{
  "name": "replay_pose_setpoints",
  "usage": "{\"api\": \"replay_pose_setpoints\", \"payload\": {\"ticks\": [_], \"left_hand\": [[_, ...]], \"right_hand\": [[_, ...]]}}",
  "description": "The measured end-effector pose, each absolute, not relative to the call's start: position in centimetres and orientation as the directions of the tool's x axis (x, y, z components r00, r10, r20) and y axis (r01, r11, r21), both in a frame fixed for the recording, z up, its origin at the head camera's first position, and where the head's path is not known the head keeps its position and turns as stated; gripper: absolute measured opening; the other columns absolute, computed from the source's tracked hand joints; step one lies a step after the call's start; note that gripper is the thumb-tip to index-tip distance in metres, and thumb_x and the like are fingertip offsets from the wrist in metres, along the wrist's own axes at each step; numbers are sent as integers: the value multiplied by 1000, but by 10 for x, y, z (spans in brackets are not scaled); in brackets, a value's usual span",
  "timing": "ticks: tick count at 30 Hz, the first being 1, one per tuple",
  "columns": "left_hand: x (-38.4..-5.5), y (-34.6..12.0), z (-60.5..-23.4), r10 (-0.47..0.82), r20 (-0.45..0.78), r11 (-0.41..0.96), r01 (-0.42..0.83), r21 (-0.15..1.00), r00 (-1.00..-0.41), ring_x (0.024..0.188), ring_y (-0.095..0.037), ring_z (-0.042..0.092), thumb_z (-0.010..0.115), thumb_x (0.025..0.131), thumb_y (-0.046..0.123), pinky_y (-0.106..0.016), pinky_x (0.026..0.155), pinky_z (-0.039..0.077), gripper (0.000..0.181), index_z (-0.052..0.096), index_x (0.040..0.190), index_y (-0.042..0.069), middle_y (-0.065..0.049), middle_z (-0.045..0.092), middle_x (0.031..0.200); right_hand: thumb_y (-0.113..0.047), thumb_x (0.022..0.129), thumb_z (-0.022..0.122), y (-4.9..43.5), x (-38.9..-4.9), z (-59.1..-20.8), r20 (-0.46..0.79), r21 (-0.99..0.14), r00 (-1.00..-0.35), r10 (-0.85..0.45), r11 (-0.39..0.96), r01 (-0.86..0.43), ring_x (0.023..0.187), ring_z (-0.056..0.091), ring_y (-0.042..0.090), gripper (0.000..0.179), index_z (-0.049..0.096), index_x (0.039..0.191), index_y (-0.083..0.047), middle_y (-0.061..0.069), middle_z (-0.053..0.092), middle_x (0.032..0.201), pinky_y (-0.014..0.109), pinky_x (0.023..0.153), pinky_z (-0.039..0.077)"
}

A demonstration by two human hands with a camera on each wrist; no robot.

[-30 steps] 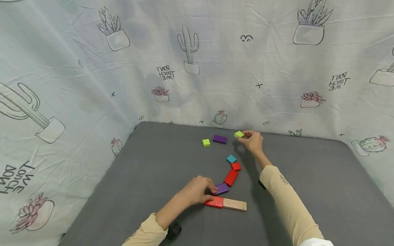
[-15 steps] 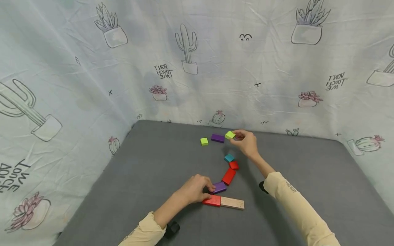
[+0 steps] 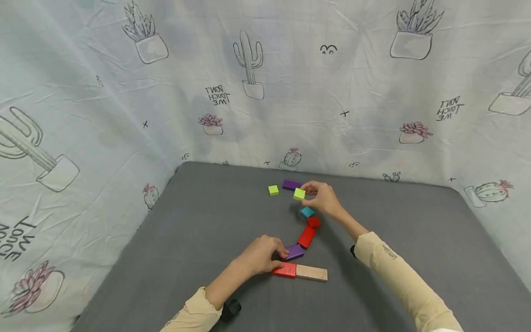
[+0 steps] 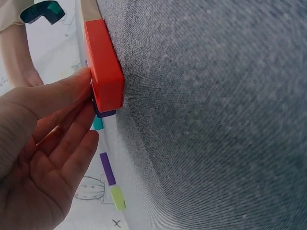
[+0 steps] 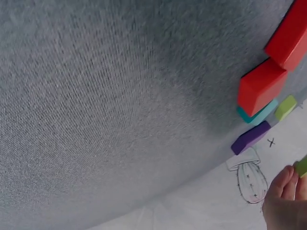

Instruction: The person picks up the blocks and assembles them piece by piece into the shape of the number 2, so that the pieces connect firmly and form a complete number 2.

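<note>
My right hand (image 3: 323,199) pinches a small lime-green block (image 3: 299,194) between thumb and fingers, above the table near the blue block (image 3: 307,212). In the right wrist view, part of this hand (image 5: 288,199) shows at the lower right edge. My left hand (image 3: 259,255) rests at the near end of a curved row of blocks. Its thumb touches the red block (image 4: 104,67), and its fingertips lie at the purple block (image 3: 294,251). A plain wooden block (image 3: 312,273) adjoins that red block. Two more red blocks, one long (image 3: 306,237) and one small (image 3: 313,222), continue the row toward the blue one.
At the far side of the grey table (image 3: 207,212) lie another lime-green block (image 3: 273,190) and a dark purple block (image 3: 292,185), the latter just behind my right hand. A cloth printed with cacti (image 3: 265,92) hangs along the back and left edges.
My right hand has carried the lime-green block leftward and slightly nearer, from right of the dark purple block to in front of it. The left hand stays at the red and purple blocks.
</note>
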State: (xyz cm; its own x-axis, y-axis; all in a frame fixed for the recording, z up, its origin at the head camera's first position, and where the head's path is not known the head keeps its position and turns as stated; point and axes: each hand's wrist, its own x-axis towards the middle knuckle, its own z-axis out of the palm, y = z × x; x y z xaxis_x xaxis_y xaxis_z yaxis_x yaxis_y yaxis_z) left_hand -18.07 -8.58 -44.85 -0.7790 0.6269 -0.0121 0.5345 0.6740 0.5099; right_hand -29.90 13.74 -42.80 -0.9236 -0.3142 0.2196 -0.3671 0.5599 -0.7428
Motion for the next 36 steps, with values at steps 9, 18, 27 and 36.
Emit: {"api": "replay_pose_setpoints", "payload": {"ticks": [9, 18, 27, 36], "left_hand": [[-180, -86, -452, 631, -19, 676, 538, 505, -775, 99, -10, 64, 80, 79, 16, -31, 89, 50, 15, 78, 94, 13, 8, 69, 98], [-179, -88, -452, 639, 4, 660, 551, 511, -769, 98, -10, 64, 80, 79, 14, -31, 89, 51, 15, 78, 93, 12, 7, 70, 98], [-180, -88, -451, 643, 42, 652, 575, 494, -765, 96, -11, 65, 81, 78, 13, -31, 87, 51, 13, 78, 91, 11, 7, 70, 97], [-180, -87, -453, 635, 24, 662, 561, 497, -772, 97, -10, 64, 81, 78, 14, -30, 87, 51, 14, 78, 92, 12, 7, 70, 98]], "right_hand": [[-1, 76, 75, 142, -311, -436, 183, -685, -883, -432, 588, -430, 91, 64, 29, 29, 69, 104, 2, 15, 69, 100, 44, 85, 52], [1, 78, 75, 141, -318, -440, 169, -626, -836, -522, 598, -501, 92, 66, 31, 28, 68, 105, 6, 19, 69, 101, 41, 83, 53], [-7, 77, 79, 132, -319, -446, 130, -551, -841, -526, 666, -502, 88, 67, 29, 27, 69, 100, 3, 15, 70, 95, 39, 80, 54], [-11, 76, 80, 132, -319, -450, 114, -526, -850, -514, 695, -490, 87, 67, 29, 27, 70, 96, 3, 15, 70, 92, 41, 79, 54]]}}
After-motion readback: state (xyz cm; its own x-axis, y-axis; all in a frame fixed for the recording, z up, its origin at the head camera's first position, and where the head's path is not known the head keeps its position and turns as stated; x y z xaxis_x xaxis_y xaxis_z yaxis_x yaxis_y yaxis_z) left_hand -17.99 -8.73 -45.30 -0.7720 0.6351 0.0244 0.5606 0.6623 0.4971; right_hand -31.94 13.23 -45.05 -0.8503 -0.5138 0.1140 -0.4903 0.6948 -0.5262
